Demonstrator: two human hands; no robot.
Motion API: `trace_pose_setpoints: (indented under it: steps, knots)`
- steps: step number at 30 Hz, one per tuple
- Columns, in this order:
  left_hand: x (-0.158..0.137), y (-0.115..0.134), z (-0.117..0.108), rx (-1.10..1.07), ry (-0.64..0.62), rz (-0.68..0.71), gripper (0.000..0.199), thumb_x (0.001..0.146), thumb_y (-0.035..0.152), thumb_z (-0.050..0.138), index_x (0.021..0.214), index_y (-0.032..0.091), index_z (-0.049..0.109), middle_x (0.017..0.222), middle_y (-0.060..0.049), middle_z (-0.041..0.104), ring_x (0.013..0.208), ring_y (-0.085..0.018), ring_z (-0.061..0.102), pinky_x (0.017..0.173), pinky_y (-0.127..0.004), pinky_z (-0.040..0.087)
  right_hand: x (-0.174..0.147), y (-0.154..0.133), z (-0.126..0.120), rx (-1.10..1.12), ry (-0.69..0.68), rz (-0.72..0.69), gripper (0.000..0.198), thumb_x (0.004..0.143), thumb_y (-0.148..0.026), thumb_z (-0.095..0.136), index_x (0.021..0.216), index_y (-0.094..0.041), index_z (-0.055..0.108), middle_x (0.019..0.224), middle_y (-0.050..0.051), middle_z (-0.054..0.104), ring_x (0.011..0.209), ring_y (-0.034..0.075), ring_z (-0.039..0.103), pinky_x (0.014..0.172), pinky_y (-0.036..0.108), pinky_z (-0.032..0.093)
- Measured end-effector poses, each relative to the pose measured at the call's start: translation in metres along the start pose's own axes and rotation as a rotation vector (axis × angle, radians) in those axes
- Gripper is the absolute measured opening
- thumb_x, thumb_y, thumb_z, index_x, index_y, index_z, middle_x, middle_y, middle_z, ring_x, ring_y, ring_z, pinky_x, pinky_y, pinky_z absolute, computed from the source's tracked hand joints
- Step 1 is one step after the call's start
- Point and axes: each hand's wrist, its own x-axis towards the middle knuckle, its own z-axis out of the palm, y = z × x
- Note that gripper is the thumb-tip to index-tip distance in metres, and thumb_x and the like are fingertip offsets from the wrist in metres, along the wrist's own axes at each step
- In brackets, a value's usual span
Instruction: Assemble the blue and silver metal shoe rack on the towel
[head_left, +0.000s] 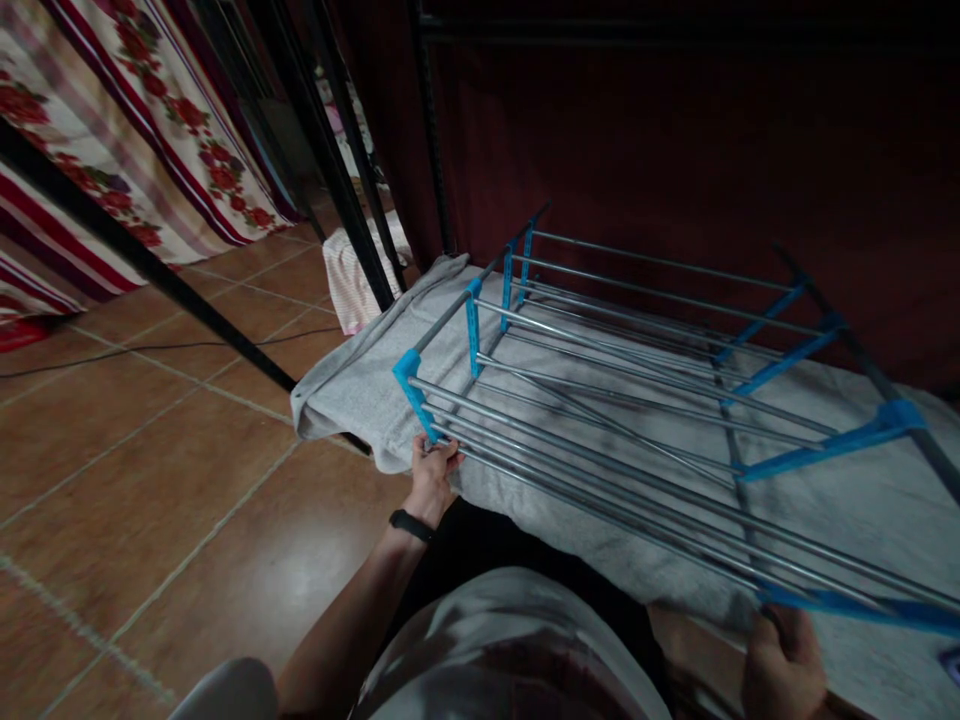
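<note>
A shoe rack (600, 435) of grey metal tubes with blue plastic brackets lies on its side on a grey cloth (345, 375). My left hand (433, 475), with a black band on its wrist, grips the rack's near left corner, where a blue bracket (416, 395) meets the lowest tubes. At the near right, my right hand (784, 660) is closed around the rack's frame just below a long blue bracket (862, 605). The fingers of that hand are partly hidden and somewhat blurred.
Black metal posts (337, 150) stand behind the cloth on the left, and a dark red panel (637, 150) rises at the back. A floral curtain (150, 130) hangs over the brown tiled floor (150, 440). A striped cloth (352, 280) hangs beyond the posts.
</note>
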Motion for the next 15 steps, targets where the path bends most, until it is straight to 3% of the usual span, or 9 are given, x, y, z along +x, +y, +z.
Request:
trace_pose_setpoints:
  steps: [8,15]
  knots:
    - [-0.003,0.001,0.0,-0.002,-0.013,0.016,0.046,0.063,0.001,0.074,0.093,0.023,0.047,0.065,0.009,0.053,0.056,-0.009,0.059,0.059,-0.024,0.057,0.003,0.011,0.004,-0.001,0.023,0.037,0.037,0.073,-0.042,0.055,0.102,-0.019,0.061,0.094,0.005,0.062,0.086,0.025,0.057,0.082,0.038,0.041]
    - [-0.005,0.004,0.002,0.027,-0.024,-0.012,0.025,0.076,0.007,0.066,0.093,0.02,0.054,0.068,0.005,0.06,0.055,-0.009,0.058,0.059,-0.024,0.055,0.002,0.006,0.001,-0.022,0.01,0.017,0.035,0.073,-0.042,0.054,0.1,-0.02,0.059,0.092,0.005,0.06,0.084,0.025,0.055,0.079,0.038,0.041]
